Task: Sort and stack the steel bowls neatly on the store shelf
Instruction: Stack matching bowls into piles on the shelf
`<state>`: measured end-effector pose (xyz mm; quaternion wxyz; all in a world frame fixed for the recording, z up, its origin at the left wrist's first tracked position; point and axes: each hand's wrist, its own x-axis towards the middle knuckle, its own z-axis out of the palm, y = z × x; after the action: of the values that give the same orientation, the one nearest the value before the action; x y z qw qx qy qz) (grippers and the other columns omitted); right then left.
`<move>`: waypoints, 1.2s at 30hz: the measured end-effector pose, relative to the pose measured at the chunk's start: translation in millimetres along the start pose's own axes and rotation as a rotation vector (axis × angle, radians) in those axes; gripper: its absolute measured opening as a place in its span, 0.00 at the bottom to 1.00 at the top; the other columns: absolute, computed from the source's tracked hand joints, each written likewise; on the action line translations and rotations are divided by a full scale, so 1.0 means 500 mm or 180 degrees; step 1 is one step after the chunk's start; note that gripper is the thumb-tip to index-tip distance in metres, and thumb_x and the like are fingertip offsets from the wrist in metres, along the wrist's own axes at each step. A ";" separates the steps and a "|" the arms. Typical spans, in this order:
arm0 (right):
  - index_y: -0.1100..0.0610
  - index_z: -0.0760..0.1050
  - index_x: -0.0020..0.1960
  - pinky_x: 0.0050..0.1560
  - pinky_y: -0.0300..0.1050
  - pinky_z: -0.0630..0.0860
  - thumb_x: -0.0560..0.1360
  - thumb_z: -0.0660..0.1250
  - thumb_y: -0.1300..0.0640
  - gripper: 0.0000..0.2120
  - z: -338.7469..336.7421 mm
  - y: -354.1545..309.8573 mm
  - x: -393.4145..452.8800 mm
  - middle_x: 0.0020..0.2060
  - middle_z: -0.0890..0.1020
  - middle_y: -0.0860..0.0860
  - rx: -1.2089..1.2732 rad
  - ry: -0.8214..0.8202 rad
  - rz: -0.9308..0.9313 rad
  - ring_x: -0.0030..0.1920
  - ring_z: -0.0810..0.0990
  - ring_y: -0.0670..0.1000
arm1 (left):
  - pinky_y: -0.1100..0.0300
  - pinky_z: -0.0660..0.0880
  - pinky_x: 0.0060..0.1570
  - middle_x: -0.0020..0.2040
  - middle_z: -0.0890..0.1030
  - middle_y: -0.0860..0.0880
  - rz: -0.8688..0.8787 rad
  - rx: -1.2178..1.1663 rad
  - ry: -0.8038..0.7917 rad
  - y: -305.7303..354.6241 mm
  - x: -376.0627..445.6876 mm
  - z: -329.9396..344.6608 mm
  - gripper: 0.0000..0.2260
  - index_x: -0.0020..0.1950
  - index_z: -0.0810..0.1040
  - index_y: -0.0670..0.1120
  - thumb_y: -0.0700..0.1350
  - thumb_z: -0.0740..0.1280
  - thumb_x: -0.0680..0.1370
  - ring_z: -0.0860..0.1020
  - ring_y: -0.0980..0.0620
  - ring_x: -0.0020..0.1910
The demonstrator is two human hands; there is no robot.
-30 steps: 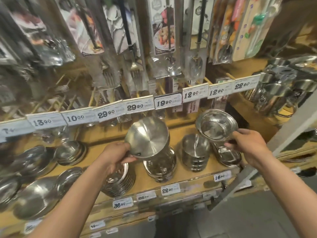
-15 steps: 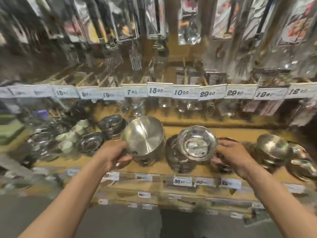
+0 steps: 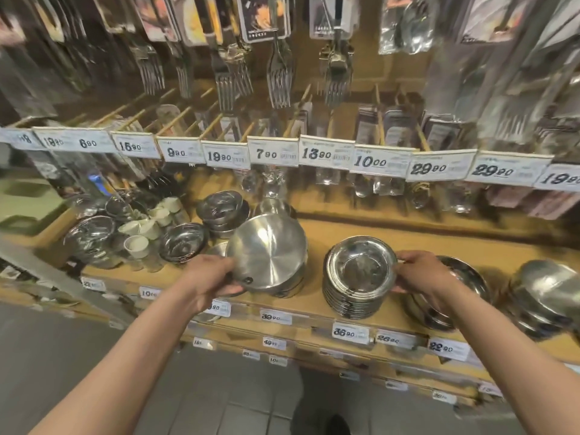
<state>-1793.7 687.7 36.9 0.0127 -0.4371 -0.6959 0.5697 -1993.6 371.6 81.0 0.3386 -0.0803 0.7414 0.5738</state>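
My left hand [image 3: 212,277] grips the rim of a large steel bowl [image 3: 266,251], tilted so its flat underside faces me, just above the wooden shelf [image 3: 408,246]. My right hand [image 3: 420,273] holds the right rim of a small shallow steel bowl [image 3: 359,266] that sits on top of a stack of like bowls [image 3: 351,301] near the shelf's front edge. Part of another steel bowl [image 3: 274,207] shows behind the large one.
More steel bowl stacks stand at the back left [image 3: 222,211], front left [image 3: 183,241] and far right [image 3: 546,293]. A wide dish [image 3: 464,274] lies behind my right hand. White cups [image 3: 147,227] cluster left. Price tags [image 3: 324,153] and hanging forks [image 3: 279,73] are overhead.
My view swung left along the shelf. My right hand carried the small bowl down onto the stack of like bowls. My left hand kept the large bowl, now lower over the shelf.
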 end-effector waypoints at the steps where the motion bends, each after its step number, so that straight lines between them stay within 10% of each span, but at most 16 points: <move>1: 0.57 0.82 0.58 0.53 0.61 0.84 0.78 0.69 0.65 0.10 0.000 0.000 0.005 0.43 0.88 0.61 -0.0067 -0.0012 -0.0009 0.45 0.87 0.61 | 0.62 0.80 0.24 0.37 0.83 0.38 -0.0018 0.0013 0.0022 0.001 0.005 0.005 0.02 0.48 0.77 0.32 0.31 0.67 0.78 0.84 0.47 0.28; 13: 0.56 0.77 0.67 0.61 0.51 0.77 0.76 0.72 0.47 0.23 -0.026 -0.034 0.015 0.59 0.83 0.55 -0.1078 0.0442 -0.0185 0.57 0.82 0.58 | 0.60 0.81 0.25 0.48 0.80 0.33 -0.0231 -0.0110 0.0105 0.011 0.058 0.028 0.06 0.56 0.75 0.33 0.31 0.65 0.79 0.84 0.44 0.30; 20: 0.48 0.80 0.57 0.38 0.44 0.82 0.79 0.67 0.56 0.08 0.073 -0.103 -0.008 0.41 0.85 0.47 -0.0101 0.0101 -0.0707 0.36 0.83 0.47 | 0.59 0.83 0.29 0.30 0.84 0.39 -0.0101 -0.0040 -0.0169 0.043 0.085 -0.001 0.03 0.47 0.77 0.32 0.29 0.64 0.79 0.85 0.47 0.29; 24: 0.45 0.82 0.52 0.30 0.38 0.77 0.79 0.68 0.57 0.08 0.194 -0.129 -0.036 0.44 0.85 0.51 0.0323 -0.0549 -0.0628 0.42 0.83 0.51 | 0.59 0.83 0.28 0.32 0.84 0.38 -0.0116 0.0007 -0.0397 0.061 0.107 -0.040 0.04 0.51 0.76 0.33 0.29 0.63 0.79 0.85 0.45 0.30; 29: 0.43 0.76 0.56 0.41 0.43 0.84 0.77 0.72 0.46 0.09 0.340 -0.159 -0.040 0.58 0.81 0.50 0.0967 -0.0757 -0.0421 0.56 0.83 0.52 | 0.56 0.82 0.27 0.32 0.83 0.38 -0.0029 0.0016 -0.0432 0.074 0.148 -0.116 0.08 0.57 0.75 0.32 0.28 0.64 0.77 0.83 0.44 0.29; 36: 0.50 0.74 0.65 0.48 0.44 0.84 0.78 0.72 0.55 0.17 0.516 -0.179 -0.025 0.53 0.85 0.55 0.0850 -0.0690 -0.0197 0.48 0.88 0.52 | 0.60 0.81 0.26 0.43 0.83 0.35 0.0053 -0.0066 -0.0293 0.025 0.190 -0.195 0.07 0.56 0.77 0.33 0.30 0.67 0.78 0.84 0.44 0.30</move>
<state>-1972.1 481.0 24.5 0.0130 -0.3459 -0.6244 0.7002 -2111.7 313.2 45.5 0.3666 -0.0511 0.7197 0.5873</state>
